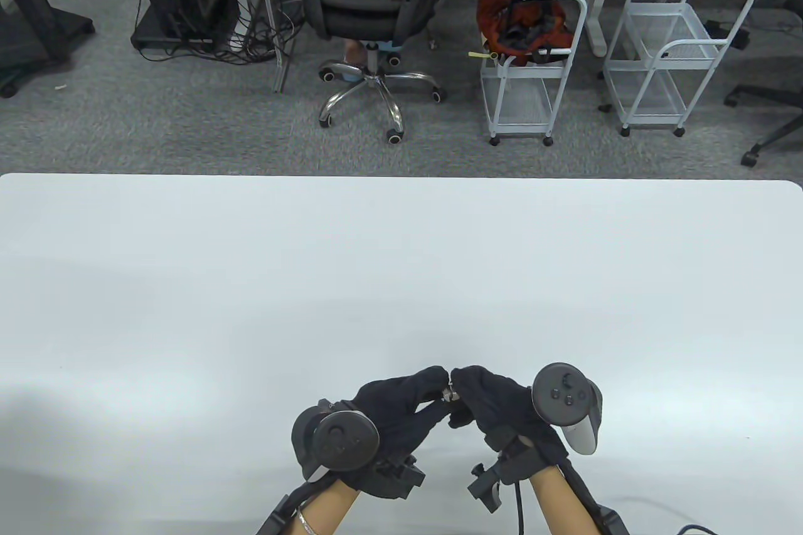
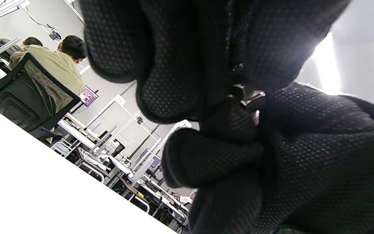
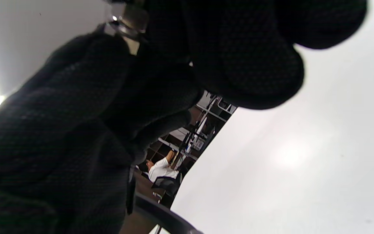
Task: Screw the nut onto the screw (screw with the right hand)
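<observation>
Both gloved hands meet near the table's front edge. A small metal screw and nut [image 1: 448,395] show as one shiny piece between their fingertips. My left hand [image 1: 433,386] pinches the piece from the left, and my right hand [image 1: 463,389] pinches it from the right. In the left wrist view the metal hex part [image 2: 251,97] sits between my left fingers [image 2: 174,65] and the right glove [image 2: 320,136]. In the right wrist view the metal piece [image 3: 125,21] shows at the top left. I cannot tell how far the nut sits on the thread.
The white table [image 1: 401,284] stretches ahead of the hands. Beyond its far edge stand an office chair [image 1: 370,2] and two white wire carts [image 1: 533,71].
</observation>
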Demonstrator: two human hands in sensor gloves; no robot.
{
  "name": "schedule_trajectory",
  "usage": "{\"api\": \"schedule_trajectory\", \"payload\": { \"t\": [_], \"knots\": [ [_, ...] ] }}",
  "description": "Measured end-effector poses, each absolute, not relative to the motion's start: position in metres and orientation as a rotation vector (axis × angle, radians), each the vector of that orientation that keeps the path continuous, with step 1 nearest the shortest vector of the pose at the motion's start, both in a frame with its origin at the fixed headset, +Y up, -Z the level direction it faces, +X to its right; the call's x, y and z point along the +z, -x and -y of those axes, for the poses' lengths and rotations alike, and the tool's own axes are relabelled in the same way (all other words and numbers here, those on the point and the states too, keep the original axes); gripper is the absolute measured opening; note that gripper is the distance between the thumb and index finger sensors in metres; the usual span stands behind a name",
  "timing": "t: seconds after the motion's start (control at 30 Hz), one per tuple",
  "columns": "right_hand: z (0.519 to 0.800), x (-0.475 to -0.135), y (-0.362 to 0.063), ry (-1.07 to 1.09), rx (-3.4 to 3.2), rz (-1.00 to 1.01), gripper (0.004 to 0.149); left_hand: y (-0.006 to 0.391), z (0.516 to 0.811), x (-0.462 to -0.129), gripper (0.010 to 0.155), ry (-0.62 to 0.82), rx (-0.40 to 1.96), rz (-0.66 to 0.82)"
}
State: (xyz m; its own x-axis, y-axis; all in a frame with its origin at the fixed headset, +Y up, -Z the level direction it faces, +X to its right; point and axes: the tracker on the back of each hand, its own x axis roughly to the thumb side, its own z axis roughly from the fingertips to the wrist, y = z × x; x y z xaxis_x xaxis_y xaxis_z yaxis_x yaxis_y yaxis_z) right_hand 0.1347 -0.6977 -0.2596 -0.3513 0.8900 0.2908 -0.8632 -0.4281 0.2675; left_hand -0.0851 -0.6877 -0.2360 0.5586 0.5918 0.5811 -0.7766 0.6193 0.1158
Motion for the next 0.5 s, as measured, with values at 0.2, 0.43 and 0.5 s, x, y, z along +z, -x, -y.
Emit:
{"api": "schedule_trajectory", "payload": {
  "t": [0.2, 0.43, 0.5],
  "knots": [
    [0.6965, -0.2605, -0.1341, -0.5, 1.959, -0.061, 0.047, 0.086, 0.6855, -0.2351, 0.044, -0.403, 0.818, 0.53],
    [0.6958, -0.2596, -0.1339, -0.514, 1.953, -0.105, 0.051, 0.0865, 0.6864, -0.2365, 0.044, -0.39, 0.824, 0.516],
    [0.6964, -0.2596, -0.1328, -0.539, 1.974, -0.171, 0.05, 0.0864, 0.6858, -0.236, 0.044, -0.394, 0.817, 0.524]
  ]
}}
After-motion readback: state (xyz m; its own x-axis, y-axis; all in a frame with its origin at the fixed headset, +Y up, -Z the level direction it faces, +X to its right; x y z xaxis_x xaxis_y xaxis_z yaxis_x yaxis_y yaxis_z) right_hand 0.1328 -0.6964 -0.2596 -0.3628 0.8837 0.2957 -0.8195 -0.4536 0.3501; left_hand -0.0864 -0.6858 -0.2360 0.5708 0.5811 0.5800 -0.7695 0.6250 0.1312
